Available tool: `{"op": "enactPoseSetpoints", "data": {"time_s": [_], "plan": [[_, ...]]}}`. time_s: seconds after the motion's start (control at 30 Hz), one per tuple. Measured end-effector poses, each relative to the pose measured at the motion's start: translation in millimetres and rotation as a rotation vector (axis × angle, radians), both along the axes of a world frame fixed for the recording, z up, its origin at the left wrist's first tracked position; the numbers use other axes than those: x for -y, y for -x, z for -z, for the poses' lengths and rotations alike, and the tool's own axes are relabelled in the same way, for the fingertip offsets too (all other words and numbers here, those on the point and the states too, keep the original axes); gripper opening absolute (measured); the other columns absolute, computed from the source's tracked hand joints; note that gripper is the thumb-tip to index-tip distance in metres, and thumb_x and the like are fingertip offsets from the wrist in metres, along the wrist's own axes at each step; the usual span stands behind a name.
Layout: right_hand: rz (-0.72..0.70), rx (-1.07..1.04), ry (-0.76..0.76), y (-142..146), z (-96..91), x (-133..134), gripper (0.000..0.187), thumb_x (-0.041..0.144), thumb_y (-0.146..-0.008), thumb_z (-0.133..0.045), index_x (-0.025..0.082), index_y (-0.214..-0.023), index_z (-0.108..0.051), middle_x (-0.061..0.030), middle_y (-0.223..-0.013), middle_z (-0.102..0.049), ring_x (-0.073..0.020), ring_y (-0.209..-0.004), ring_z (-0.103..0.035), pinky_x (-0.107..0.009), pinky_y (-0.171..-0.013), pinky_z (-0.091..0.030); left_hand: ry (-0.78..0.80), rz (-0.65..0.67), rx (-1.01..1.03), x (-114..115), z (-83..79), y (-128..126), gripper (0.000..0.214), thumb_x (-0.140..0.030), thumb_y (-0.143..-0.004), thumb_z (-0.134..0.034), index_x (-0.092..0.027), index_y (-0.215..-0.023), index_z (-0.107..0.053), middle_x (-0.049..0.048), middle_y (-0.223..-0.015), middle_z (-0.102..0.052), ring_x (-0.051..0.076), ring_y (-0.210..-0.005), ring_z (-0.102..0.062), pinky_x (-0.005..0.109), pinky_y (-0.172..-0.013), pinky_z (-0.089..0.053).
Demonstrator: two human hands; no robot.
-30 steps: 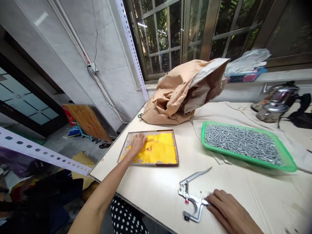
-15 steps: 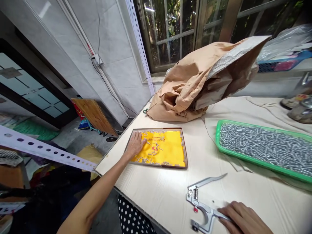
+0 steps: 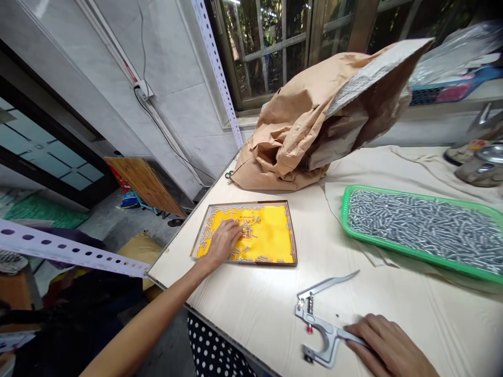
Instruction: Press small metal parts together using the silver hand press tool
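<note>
My left hand [image 3: 225, 242] is over a shallow tray [image 3: 243, 263] with a yellow, printed bottom. Its fingers are extended and slightly bent, with the tips down among short silver metal pins [image 3: 247, 229]. More pins lie scattered along the tray's left side and edges. At the lower right, my right hand [image 3: 387, 345] has its fingers around one handle of metal snap-fastener pliers [image 3: 328, 335]. These lie on the table with their handles spread, showing a C-shaped jaw, a spring and a red tip. My right palm is turned away.
To the right stands a green plastic basket [image 3: 343, 214] full of small silver metal pieces. A large crumpled brown paper bag [image 3: 283, 152] sits behind the tray by the window. Metal containers [image 3: 483, 165] stand at the back right. The table's left edge [image 3: 173, 241] runs beside the tray.
My left hand has shifted from the tray's left side toward its middle, uncovering pins on the left. My right hand stays on the pliers. The whole view has shifted slightly.
</note>
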State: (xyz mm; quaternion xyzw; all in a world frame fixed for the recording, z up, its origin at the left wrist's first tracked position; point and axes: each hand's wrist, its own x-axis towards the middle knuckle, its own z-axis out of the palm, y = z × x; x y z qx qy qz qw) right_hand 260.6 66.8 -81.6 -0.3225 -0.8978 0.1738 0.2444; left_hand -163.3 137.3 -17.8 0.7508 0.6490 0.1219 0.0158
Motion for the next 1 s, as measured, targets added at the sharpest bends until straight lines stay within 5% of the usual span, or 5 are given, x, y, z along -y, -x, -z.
{"op": "enactPoseSetpoints", "data": {"time_s": [0.2, 0.47, 0.83, 1.0], "plan": [[0.033, 0.021, 0.011, 0, 1.3, 2, 0.013, 0.033, -0.093, -0.053, 0.029, -0.100, -0.064, -0.0042, -0.085, -0.064, -0.0196, -0.072, -0.060, -0.031, -0.061, -0.046, 0.037, 0.087, -0.131, -9, 0.7, -17, 0.022, -0.024, -0.095, -0.050, -0.020, -0.089, -0.071, 0.0092, -0.089, -0.063, 0.023, -0.092, -0.053, 0.037, -0.082, -0.047], [0.039, 0.037, 0.008, 3, -7.7, 1, 0.016, 0.035, -0.097, -0.049, 0.026, -0.096, -0.062, -0.0042, -0.083, -0.061, -0.0179, -0.071, -0.056, -0.030, -0.062, -0.041, 0.161, -0.053, -0.183, -28, -1.8, -18, 0.020, -0.021, -0.090, -0.054, -0.016, -0.080, -0.071, 0.0104, -0.087, -0.066, 0.024, -0.093, -0.057, 0.034, -0.081, -0.046], [0.115, 0.160, 0.091, 7, -26.0, 3, 0.022, 0.034, -0.099, -0.044, 0.021, -0.098, -0.061, -0.0065, -0.091, -0.060, -0.0198, -0.083, -0.052, -0.034, -0.073, -0.037, 0.185, -0.055, -0.197, -34, -0.5, -12, 0.027, -0.023, -0.087, -0.047, -0.013, -0.078, -0.070, 0.0119, -0.083, -0.065, 0.025, -0.086, -0.058, 0.036, -0.080, -0.046], [0.116, 0.163, 0.070, 7, -25.7, 2, 0.021, 0.032, -0.099, -0.045, 0.020, -0.095, -0.062, -0.0059, -0.089, -0.058, -0.0189, -0.080, -0.050, -0.032, -0.071, -0.035, 0.130, -0.135, 0.127, -5, -25.5, -58, 0.022, -0.030, -0.083, -0.054, -0.015, -0.085, -0.070, 0.0102, -0.091, -0.069, 0.024, -0.088, -0.060, 0.036, -0.083, -0.048]]}}
